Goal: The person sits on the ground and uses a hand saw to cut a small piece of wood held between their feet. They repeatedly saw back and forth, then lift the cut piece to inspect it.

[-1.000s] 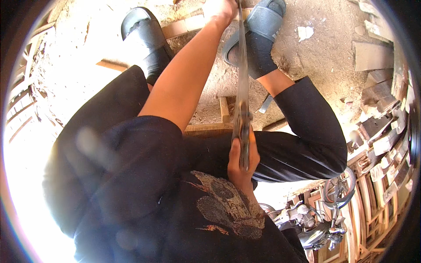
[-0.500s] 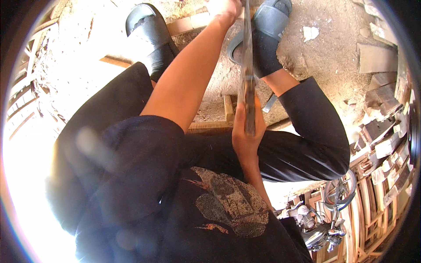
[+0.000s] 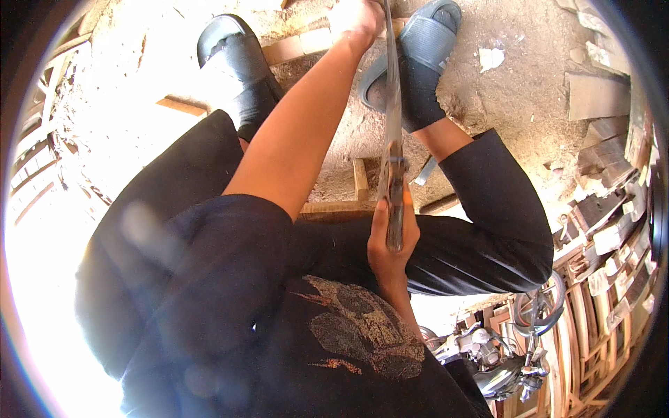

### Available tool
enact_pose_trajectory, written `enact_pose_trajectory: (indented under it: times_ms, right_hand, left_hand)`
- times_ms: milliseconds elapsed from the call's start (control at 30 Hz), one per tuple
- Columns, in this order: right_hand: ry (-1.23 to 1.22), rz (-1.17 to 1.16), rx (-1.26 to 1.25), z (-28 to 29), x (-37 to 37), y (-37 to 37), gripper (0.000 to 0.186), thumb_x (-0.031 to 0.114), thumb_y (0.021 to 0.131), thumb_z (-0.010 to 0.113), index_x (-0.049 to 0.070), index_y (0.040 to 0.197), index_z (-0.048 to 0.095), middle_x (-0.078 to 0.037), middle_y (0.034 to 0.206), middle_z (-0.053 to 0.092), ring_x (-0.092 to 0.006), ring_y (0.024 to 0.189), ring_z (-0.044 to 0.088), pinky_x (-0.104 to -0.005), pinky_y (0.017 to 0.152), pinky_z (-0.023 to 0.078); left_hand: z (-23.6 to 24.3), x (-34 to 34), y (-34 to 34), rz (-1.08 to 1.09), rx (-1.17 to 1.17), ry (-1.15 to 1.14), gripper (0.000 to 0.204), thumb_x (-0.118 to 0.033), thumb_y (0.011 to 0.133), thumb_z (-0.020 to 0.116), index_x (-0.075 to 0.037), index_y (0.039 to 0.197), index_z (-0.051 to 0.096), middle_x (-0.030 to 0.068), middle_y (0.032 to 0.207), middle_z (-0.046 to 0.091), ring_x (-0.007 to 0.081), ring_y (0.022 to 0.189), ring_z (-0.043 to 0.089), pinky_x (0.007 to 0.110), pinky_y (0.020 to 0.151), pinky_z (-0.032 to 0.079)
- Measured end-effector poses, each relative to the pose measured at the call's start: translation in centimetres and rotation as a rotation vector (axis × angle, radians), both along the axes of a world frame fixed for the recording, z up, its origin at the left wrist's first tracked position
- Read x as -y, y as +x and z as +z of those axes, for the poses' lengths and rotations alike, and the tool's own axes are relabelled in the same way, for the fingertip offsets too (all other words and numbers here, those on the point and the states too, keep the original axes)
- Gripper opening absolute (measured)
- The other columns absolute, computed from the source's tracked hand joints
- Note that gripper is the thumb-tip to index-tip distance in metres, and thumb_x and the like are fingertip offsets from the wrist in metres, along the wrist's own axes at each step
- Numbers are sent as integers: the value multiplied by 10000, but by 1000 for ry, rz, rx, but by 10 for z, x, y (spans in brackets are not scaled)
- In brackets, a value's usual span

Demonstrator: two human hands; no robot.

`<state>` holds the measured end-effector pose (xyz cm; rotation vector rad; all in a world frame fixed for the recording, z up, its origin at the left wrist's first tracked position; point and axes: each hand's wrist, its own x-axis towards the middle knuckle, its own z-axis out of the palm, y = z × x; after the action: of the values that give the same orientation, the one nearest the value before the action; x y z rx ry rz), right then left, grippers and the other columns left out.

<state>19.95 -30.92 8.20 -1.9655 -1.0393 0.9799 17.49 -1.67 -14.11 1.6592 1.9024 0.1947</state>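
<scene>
My right hand (image 3: 392, 240) is wrapped around the handle of a handsaw (image 3: 392, 118), below the middle of the view. Its long, narrow blade appears nearly edge-on and points away from me, past the inner side of my right foot. At the top edge my left hand (image 3: 355, 24) is closed over a light wood strip (image 3: 296, 47) lying across the ground between my feet. Bright glare and the picture's edge hide part of its fingers. The blade's far end passes just right of that hand; where it meets the wood cannot be made out.
Grey sandals (image 3: 435, 38) are on my feet, either side of the strip. A short wood piece (image 3: 182, 106) lies by my left foot. Under my legs is a wooden beam (image 3: 338, 209). Boards (image 3: 598, 97) and offcuts lie at right; a motorcycle (image 3: 502, 355) stands behind, lower right.
My right hand has drawn the handsaw back toward my body. The left hand stays at nearly the same place on the wood strip.
</scene>
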Motion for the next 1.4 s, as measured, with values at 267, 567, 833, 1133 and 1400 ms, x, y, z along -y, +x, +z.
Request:
enact_pose_trajectory:
  times_ms: [267,567,833,1133,1400]
  right_hand:
    - [56,53,31,-8,-14,3,443,57,950,523,-113,1345,415,-260,1243,588,-241,1103,624,-320,877,495]
    - [-12,83,105,-19,-14,5,440,30,937,527,-101,1344,425,-120,824,623,-115,715,603,-259,612,480]
    - [-226,3,-96,6,-23,5,466,53,939,530,-67,1373,409,-156,906,677,-104,747,634,-250,652,509]
    - [-283,-58,-174,21,-6,-3,439,41,945,507,-100,1351,423,-160,1016,636,-157,891,601,-273,777,481]
    - [-144,-53,-86,20,15,-1,439,43,958,506,-115,1356,414,-165,1083,631,-175,909,607,-289,819,476]
  left_hand:
    - [13,0,-1,37,-16,12,387,-347,897,488,-17,927,687,238,937,687,398,923,662,474,871,495]
    - [15,6,-1,34,-12,9,403,-367,898,489,-19,908,693,241,935,687,397,911,665,477,864,493]
    - [11,6,2,68,41,-11,400,-364,902,483,-27,889,698,240,917,689,393,899,670,464,874,487]
    - [9,2,-1,39,-21,13,366,-324,906,475,-35,897,699,249,913,684,412,899,665,497,843,504]
    - [18,4,2,32,10,-5,369,-327,902,486,-23,906,695,248,919,685,413,902,666,489,847,507]
